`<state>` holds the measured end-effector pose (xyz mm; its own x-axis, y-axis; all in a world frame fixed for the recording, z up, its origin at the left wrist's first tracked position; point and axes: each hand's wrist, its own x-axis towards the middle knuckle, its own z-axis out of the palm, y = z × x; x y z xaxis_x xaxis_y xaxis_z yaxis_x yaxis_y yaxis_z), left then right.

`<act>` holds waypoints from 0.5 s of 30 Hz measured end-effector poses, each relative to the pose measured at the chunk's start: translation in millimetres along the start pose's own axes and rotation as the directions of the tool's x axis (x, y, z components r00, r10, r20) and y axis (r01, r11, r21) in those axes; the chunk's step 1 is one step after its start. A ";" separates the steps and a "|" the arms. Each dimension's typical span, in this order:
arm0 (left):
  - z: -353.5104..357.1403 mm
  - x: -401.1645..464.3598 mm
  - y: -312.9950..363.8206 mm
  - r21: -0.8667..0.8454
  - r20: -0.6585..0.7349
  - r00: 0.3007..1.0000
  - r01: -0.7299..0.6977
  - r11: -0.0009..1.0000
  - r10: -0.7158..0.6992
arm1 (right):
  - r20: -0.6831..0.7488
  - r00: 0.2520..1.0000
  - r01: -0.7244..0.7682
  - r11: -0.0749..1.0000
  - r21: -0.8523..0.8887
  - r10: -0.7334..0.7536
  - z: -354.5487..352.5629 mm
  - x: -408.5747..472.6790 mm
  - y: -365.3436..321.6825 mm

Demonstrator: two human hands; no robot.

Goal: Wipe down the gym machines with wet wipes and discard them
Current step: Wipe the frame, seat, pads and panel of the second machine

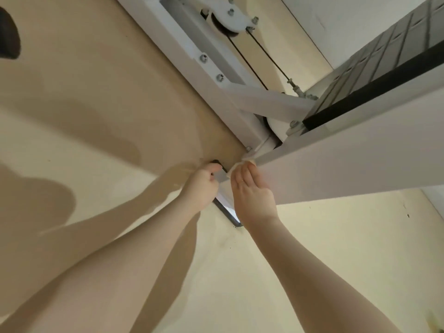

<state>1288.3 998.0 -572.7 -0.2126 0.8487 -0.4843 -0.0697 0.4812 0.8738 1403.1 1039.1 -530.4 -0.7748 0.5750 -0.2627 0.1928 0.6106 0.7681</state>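
I look up at a white gym machine frame (348,162) with pulleys and black cables. My right hand (252,193) lies flat with straight fingers and presses a white wet wipe (236,165) against the near end of the frame's beam. Only a small edge of the wipe shows past the fingertips. My left hand (203,186) is just to the left of it, with fingers curled round a black-tipped end piece of the frame (219,168).
A pulley (225,20) with two black cables sits higher on the frame. A grey weight stack (374,63) with a black bar is at the upper right. A beige wall (96,104) lies behind, with my arms' shadows on it.
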 end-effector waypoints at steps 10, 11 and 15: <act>44.4 26.2 -32.6 -0.140 0.109 0.990 0.107 0.984 -0.092 | -0.014 0.995 0.095 0.995 -0.030 -0.095 -8.4 -3.4 33.2; 43.6 26.7 -31.8 -0.137 0.106 0.988 0.124 0.983 -0.110 | -0.041 0.998 0.053 0.997 -0.061 -0.056 -13.6 -6.9 46.6; 44.0 24.1 -16.4 -0.152 0.112 0.986 0.141 0.978 -0.124 | -0.116 0.978 -0.182 0.979 -0.094 0.171 -39.8 -25.9 78.9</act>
<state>1327.2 1020.1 -600.6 -0.0921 0.8015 -0.5909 -0.2466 0.5566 0.7934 1414.4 1050.7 -439.8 -0.7953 0.6034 -0.0580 0.2732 0.4422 0.8543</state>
